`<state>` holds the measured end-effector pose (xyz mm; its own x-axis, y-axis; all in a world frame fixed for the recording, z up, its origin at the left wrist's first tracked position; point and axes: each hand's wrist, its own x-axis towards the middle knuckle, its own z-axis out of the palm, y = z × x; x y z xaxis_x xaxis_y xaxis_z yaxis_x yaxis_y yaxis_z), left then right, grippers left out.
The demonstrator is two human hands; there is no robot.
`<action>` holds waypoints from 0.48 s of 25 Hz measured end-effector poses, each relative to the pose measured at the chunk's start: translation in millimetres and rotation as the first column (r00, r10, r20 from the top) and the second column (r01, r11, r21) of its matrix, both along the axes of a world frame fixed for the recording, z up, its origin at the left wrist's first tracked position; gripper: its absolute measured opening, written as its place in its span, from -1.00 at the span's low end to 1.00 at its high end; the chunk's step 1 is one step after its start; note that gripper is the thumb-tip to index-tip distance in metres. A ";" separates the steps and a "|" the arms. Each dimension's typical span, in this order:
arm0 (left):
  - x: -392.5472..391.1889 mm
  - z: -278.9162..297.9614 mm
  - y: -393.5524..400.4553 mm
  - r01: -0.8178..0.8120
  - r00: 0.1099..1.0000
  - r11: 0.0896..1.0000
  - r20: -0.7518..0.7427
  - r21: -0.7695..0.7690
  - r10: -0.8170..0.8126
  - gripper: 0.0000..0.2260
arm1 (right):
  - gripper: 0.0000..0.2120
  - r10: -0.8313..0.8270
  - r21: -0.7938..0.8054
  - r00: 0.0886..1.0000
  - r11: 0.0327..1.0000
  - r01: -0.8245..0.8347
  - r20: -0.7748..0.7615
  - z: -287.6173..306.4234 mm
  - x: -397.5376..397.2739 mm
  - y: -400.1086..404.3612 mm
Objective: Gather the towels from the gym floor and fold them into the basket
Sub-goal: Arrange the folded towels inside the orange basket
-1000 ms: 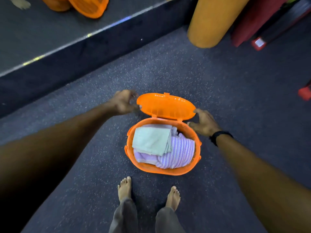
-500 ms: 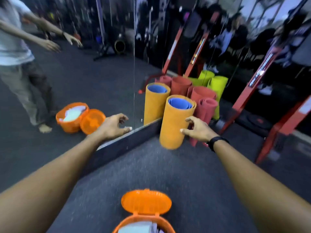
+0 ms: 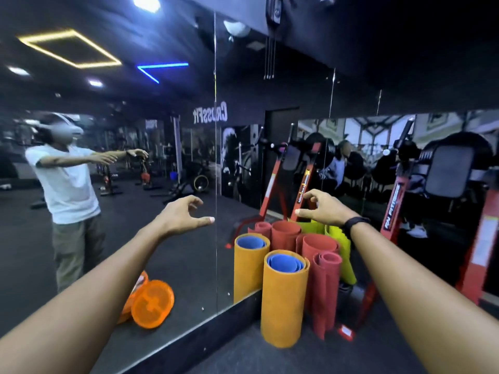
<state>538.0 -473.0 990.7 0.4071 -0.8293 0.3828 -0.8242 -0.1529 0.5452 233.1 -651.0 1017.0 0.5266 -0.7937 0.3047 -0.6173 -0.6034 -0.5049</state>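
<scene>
Both arms are reaching forward at chest height, holding nothing. Left hand (image 3: 183, 215): fingers loosely curled, thumb sticking out sideways, gripping nothing. Right hand (image 3: 322, 207): fingers relaxed and a little spread, thumb out toward the left hand, also gripping nothing. A dark band (image 3: 356, 222) is sitting on the right wrist.

The head is looking up at the mirror wall (image 3: 189, 157), not at the floor. The basket itself is lying below the frame edge; only its reflection (image 3: 143, 300) is showing, orange, lid hanging open, low in the mirror behind the left forearm. No towels are showing directly. Something pale is sitting in the reflected basket, too small to name.

Rolled mats are standing in the corner: an orange mat (image 3: 283, 300) nearest, red mats (image 3: 322, 282) behind it, a yellow-green one (image 3: 337, 238) at the back. A red rack (image 3: 388, 217) is leaning to the right.

Judgement: the lid is looking unclosed, and whether any towels are remaining on the floor cannot be told from here.

Risks:
- Eyes off the floor: stepping forward could be kicking or tipping the open basket, spilling folded towels.
- Reaching by the mirror image could be sending a hand the wrong way.
- A right-arm swing could be knocking over the upright mats.
</scene>
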 end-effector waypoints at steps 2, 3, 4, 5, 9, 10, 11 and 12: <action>-1.4 14.3 10.8 -0.027 0.999 1.000 0.019 -0.013 0.027 -0.43 | -0.39 0.023 -0.002 1.000 1.000 -0.023 0.015 11.3 1.1 2.9; -0.9 20.5 18.8 -0.042 0.999 0.999 0.027 -0.020 0.043 -0.43 | -0.38 0.043 -0.005 0.999 0.999 -0.043 0.016 16.3 4.4 6.5; 1.2 25.3 27.6 -0.061 0.998 0.998 0.031 -0.026 0.062 -0.44 | -0.38 0.070 -0.013 0.997 0.997 -0.070 0.011 20.1 10.3 11.4; 4.2 29.2 38.0 -0.083 0.996 0.996 0.037 -0.032 0.085 -0.43 | -0.38 0.097 -0.023 0.995 0.995 -0.097 0.004 23.6 18.5 17.5; 23.4 35.4 96.2 -0.193 0.979 0.981 0.062 -0.031 0.194 -0.44 | -0.39 0.244 -0.019 0.970 0.970 -0.244 0.001 32.4 75.4 51.7; 28.0 36.2 113.5 -0.218 0.974 0.976 0.064 -0.029 0.219 -0.44 | -0.38 0.283 -0.012 0.959 0.959 -0.283 0.005 32.6 92.0 62.9; 34.7 37.0 136.2 -0.249 0.966 0.968 0.060 -0.035 0.251 -0.45 | -0.38 0.327 -0.001 0.945 0.945 -0.327 0.008 32.6 113.0 77.2; 43.5 36.5 160.5 -0.285 0.957 0.958 0.046 -0.037 0.287 -0.45 | -0.37 0.368 0.011 0.930 0.930 -0.368 0.005 32.1 134.3 94.0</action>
